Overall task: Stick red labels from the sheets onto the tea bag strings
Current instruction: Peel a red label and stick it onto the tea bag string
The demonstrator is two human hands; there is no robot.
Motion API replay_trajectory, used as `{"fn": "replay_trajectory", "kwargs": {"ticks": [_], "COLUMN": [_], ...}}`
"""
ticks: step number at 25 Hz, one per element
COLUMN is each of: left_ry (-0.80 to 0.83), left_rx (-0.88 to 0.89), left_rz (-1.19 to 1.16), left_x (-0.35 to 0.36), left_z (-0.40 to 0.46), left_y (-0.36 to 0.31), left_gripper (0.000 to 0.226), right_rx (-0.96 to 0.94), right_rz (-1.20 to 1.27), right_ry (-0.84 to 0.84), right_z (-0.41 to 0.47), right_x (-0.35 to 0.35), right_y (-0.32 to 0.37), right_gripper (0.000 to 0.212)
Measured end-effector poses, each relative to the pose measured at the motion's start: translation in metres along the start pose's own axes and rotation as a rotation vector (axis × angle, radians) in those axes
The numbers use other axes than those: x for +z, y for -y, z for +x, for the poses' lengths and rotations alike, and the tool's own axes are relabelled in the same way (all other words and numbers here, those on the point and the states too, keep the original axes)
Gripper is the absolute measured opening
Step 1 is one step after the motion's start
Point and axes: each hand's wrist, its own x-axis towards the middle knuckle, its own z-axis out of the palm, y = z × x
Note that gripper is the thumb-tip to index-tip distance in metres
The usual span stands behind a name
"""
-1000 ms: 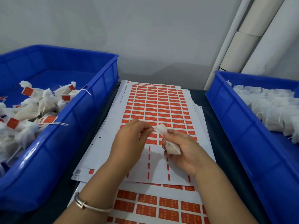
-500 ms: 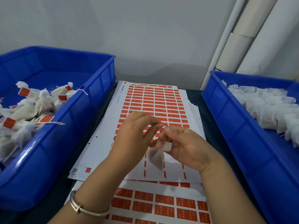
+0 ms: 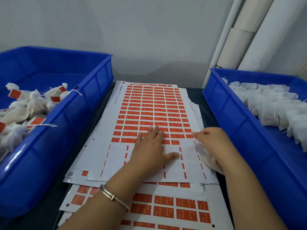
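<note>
My hands have parted: my left hand (image 3: pixel 150 146) now lies flat, fingers straight, on the top sheet (image 3: pixel 149 113), whose long axis runs away from me. My right hand (image 3: pixel 211 138) pinches at the sheet's right edge, with a tea bag (image 3: pixel 210 161) under its wrist. Left of my hands, a bin (image 3: pixel 69 117) holds labelled bags; right, another bin (image 3: pixel 235 120) holds plain ones. Label print unreadable.
</note>
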Motion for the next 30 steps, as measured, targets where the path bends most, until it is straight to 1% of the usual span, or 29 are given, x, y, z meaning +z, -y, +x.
{"fn": "replay_trajectory", "kwargs": {"ticks": [2,4,6,8,11,13,14,18,24,26,27,28,30], "left_ry": [-0.015,-0.004,0.002,0.001,-0.002,0.004,0.010,0.025,0.018,0.025,0.026,0.026,0.028], "left_rx": [0.013,0.011,0.009,0.006,0.006,0.010,0.012,0.021,0.023,0.021,0.018,0.015,0.009], "left_rz": [0.050,0.079,0.079,0.085,0.084,0.077,0.076,0.073,0.062,0.041,0.012,-0.029,-0.119], "left_x": [0.005,0.006,0.007,0.007,0.009,0.009,0.008,0.008,0.006,0.004,0.003,0.001,-0.002], "left_z": [0.002,0.002,0.001,-0.001,-0.004,-0.005,-0.004,-0.005,-0.007,-0.009,-0.010,-0.011,-0.014], "left_y": [0.001,0.002,0.003,0.005,0.006,0.006,0.005,0.005,0.003,0.001,-0.001,-0.002,-0.006], "left_gripper": [0.094,0.094,0.093,0.094,0.094,0.094,0.094,0.094,0.092,0.092,0.091,0.089,0.086], "right_rx": [0.072,0.109,0.127,0.141,0.182,0.197,0.200,0.225,0.195,0.168,0.150,0.127,0.067], "right_rz": [-0.093,-0.059,0.001,0.030,0.092,0.175,0.200,0.140,0.234,0.277,0.309,0.345,0.395], "right_ry": [0.015,0.054,0.040,0.018,0.023,0.058,0.078,0.110,0.124,0.184,0.242,0.310,0.447], "right_z": [0.007,0.011,0.012,0.012,0.011,0.009,0.009,0.009,0.012,0.012,0.011,0.010,0.007], "right_x": [0.001,0.000,-0.001,-0.004,-0.009,-0.013,-0.014,-0.014,-0.015,-0.017,-0.018,-0.019,-0.020], "right_y": [-0.007,-0.010,-0.010,-0.012,-0.012,-0.011,-0.010,-0.013,-0.016,-0.018,-0.018,-0.018,-0.020], "right_gripper": [0.022,0.026,0.038,0.041,0.029,0.018,0.015,0.019,0.015,0.016,0.019,0.025,0.045]}}
